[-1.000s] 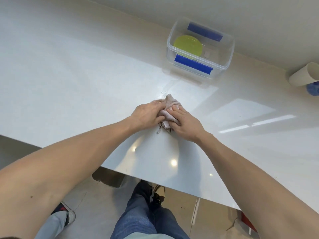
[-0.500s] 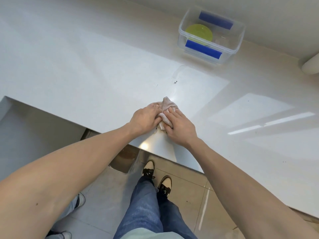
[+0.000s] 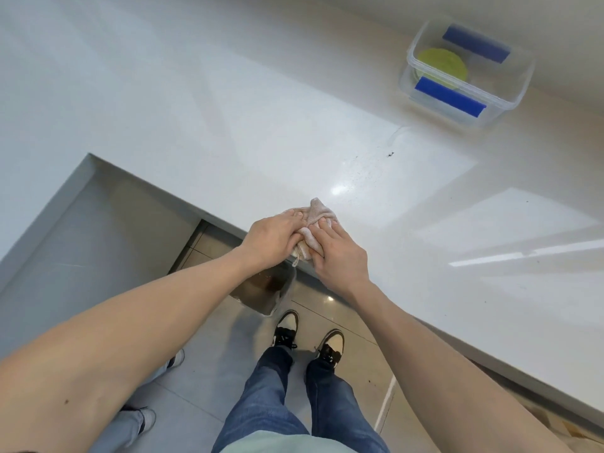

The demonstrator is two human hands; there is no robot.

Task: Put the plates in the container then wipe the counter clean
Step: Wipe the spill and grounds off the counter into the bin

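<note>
Beige cloth [image 3: 315, 223] sits bunched at the bench's [image 3: 228, 132] near edge, both hands' fingers [image 3: 294, 220] curled gripping it, open surface stretching beyond.

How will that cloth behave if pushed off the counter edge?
The cloth looks soft and bunched, so probably floppy. It lies at the counter edge under both hands, so its overhanging corner would likely droop, and it seems light.

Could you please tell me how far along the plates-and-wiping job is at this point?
Done: a green plate sits in the container, and no plates show on the counter. In hand: both the left hand and right hand press a cloth at the counter's near edge. Left: dark specks lie beyond the cloth.
</note>
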